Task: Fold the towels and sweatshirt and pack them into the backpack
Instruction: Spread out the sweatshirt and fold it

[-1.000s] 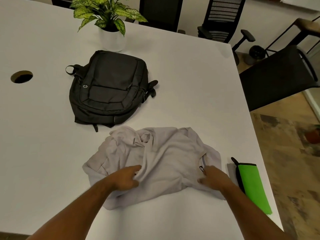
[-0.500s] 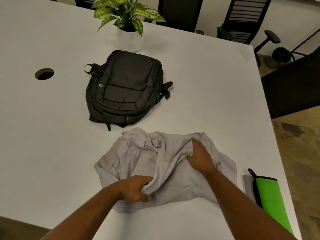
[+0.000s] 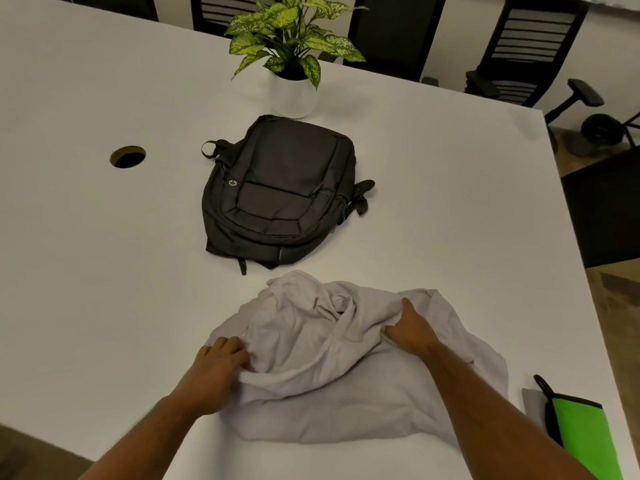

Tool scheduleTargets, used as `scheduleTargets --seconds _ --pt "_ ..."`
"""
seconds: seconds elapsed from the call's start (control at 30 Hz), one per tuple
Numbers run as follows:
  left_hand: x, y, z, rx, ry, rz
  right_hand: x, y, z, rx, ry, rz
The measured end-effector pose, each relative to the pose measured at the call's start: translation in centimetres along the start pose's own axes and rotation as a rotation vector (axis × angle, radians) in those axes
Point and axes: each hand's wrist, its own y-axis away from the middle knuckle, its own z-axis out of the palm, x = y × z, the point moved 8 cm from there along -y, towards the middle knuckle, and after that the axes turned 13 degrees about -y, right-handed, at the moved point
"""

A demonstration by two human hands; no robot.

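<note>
The sweatshirt [image 3: 332, 358], pale grey and rumpled, lies in a loose heap on the white table [image 3: 104, 271] at about 6 o'clock from the table's middle, close to the near edge. The left hand [image 3: 216, 370] sits at the heap's 9 o'clock side, its fingers curled and bunching a fold of the cloth. The right hand [image 3: 410, 329] is at the heap's 2 o'clock side, fingers curled into the fabric and gripping a ridge that runs down toward the left hand. Both bare forearms reach in from 6 o'clock.

The backpack [image 3: 280, 192], black, lies flat with its front pocket up, at 12 o'clock from the sweatshirt and just apart from it; one strap end points toward the cloth. Whether its main zip is open cannot be told from here.

At 4 o'clock from the sweatshirt, near the table's right edge, lies a towel [image 3: 581, 441], bright green with a black border and loop, resting on a grey towel [image 3: 533, 403] of which only a corner shows.

A plant [image 3: 291, 32] with speckled leaves stands in a white pot [image 3: 292, 97] at 12 o'clock from the backpack, just beside it. A round hole [image 3: 127, 156] in the table lies at 9 o'clock from the backpack. Black chairs [image 3: 530, 46] stand beyond the far edge
</note>
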Motion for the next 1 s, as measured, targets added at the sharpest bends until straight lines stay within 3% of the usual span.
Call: scheduleTargets --seconds 0.1,0.17,0.3,0.33,0.4,0.47,0.63,0.7,0.8,0.9,1.0 --pt "-0.9 0.0 0.6 0.132 -0.002 -0.013 -0.1 0.2 0.2 -0.026 -0.124 0.120" --pt "-1.0 -0.1 1.1 0.132 0.017 -0.001 -0.1 0.3 0.6 -0.061 -0.143 0.146" --pt "-1.8 -0.7 1.1 0.072 0.070 0.022 -0.1 1.3 -0.1 0.071 -0.177 0.189" --pt "-1.9 -0.8 0.9 0.048 0.089 0.034 -0.3 1.5 0.1 0.027 -0.136 0.204" --pt "-2.0 -1.1 0.5 0.004 0.094 0.067 0.2 1.4 0.0 0.029 0.085 0.178" --pt "-2.2 -1.3 0.3 -0.030 0.105 0.078 0.6 1.2 -0.5 0.109 0.036 0.130" --pt "-2.5 -1.2 -0.3 -0.023 0.191 0.063 -0.1 2.7 -2.0 0.217 0.302 0.006" --pt "-2.6 -1.3 -0.8 0.014 0.214 0.052 -1.0 4.0 -3.1 0.287 0.344 -0.127" --pt "-2.8 -1.3 -2.3 0.106 0.235 0.022 -2.1 6.9 -4.4 0.325 0.186 -0.309" --pt "-3.1 -1.2 -3.9 0.147 0.341 -0.028 -2.1 9.5 -6.1 0.263 -0.059 -0.213" --pt "-3.3 -1.1 -4.6 0.053 0.357 -0.061 -2.0 11.8 -6.9 0.204 -0.097 -0.167"
